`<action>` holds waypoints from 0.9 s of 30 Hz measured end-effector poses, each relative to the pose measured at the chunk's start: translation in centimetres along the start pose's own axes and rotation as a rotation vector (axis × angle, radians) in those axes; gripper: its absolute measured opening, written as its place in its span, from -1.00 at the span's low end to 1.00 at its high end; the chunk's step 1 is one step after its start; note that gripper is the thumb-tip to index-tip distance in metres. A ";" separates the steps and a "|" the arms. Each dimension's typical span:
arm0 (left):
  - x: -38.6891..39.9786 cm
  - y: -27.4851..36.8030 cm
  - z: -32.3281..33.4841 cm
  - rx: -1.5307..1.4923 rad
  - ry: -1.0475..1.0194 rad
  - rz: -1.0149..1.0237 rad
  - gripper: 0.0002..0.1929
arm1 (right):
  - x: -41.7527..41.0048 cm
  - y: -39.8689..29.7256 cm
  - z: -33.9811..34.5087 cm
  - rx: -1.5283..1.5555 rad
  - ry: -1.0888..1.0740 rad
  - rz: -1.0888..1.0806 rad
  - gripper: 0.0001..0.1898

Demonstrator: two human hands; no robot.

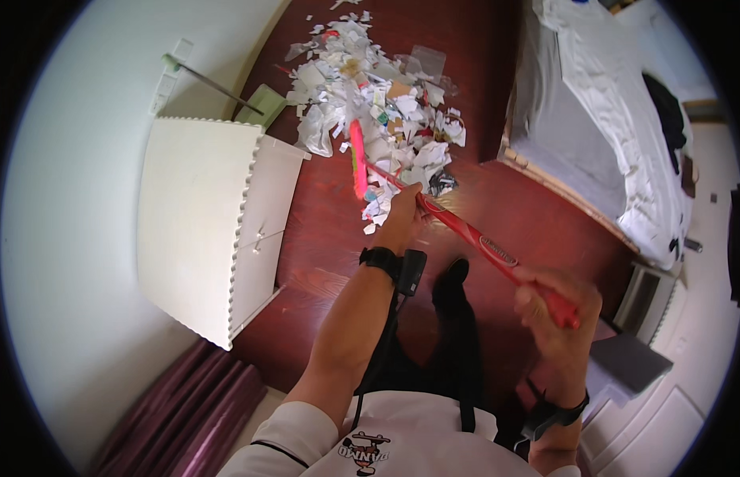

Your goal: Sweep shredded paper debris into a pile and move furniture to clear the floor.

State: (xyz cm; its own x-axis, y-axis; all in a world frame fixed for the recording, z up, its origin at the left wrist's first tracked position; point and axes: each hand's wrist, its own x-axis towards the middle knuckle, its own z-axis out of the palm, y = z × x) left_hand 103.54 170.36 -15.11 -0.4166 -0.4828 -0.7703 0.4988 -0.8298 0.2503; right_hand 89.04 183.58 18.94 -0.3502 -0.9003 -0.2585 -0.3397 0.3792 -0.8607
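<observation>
A broom with a red handle (465, 231) slants across the view from my right side to the floor. My left hand (407, 207) grips the handle low down, near the head. Close to the handle's top end, my right hand (558, 304) is wrapped around it, slightly blurred. The bright pink broom head (358, 158) rests among a large heap of torn paper and plastic scraps (370, 89). The heap spreads over the dark red wood floor (322, 238) in front of me. Its scraps are mostly white, with some clear plastic film and bits of card.
A white two-door cabinet (197, 226) with a scalloped edge stands at left. Behind it is a green dustpan (265, 104) with a long upright handle. On the right is a bed (590, 119) bearing white bedding. A purple curtain (185, 411) hangs at lower left.
</observation>
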 end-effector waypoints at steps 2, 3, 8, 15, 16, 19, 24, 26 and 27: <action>-2.1 1.9 1.3 0.040 0.067 -0.009 -0.89 | -2.0 -3.0 1.0 -0.143 0.009 -0.084 -0.79; -3.2 2.3 1.3 0.027 0.087 -0.001 -0.89 | -3.0 -4.1 0.9 -0.139 -0.013 -0.107 -0.79; -10.4 -1.6 -2.2 -0.013 0.049 -0.017 -0.84 | -5.7 -6.4 -1.0 -0.164 -0.055 -0.004 -0.69; -17.4 -9.1 -11.1 -0.147 0.453 -0.247 -0.85 | -2.1 -2.7 0.5 -0.031 -0.512 0.087 -0.77; -17.6 -10.3 -12.1 -0.209 0.534 -0.279 -0.84 | -0.9 -1.5 1.2 -0.049 -0.616 0.100 -0.78; -17.5 -13.3 -12.7 -0.340 0.663 -0.259 -0.83 | 3.2 3.3 4.2 -0.041 -0.814 -0.015 -0.78; -14.1 -15.2 -7.9 -0.582 0.596 -0.129 -0.88 | 7.8 8.6 6.7 -0.116 -0.997 -0.212 -0.82; -11.6 -14.5 -6.2 -0.565 0.564 -0.128 -0.90 | 9.7 9.2 6.1 -0.199 -0.960 -0.194 -0.84; -10.4 -14.0 -5.3 -0.582 0.511 -0.160 -0.90 | 11.1 9.1 5.4 -0.175 -0.979 -0.218 -0.84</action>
State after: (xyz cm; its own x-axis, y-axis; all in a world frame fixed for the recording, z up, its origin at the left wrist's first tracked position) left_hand 104.90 188.51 -13.67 -0.1865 -0.0646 -0.9803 0.8388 -0.5299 -0.1246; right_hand 86.82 175.89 5.84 0.5759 -0.7032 -0.4169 -0.4611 0.1417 -0.8760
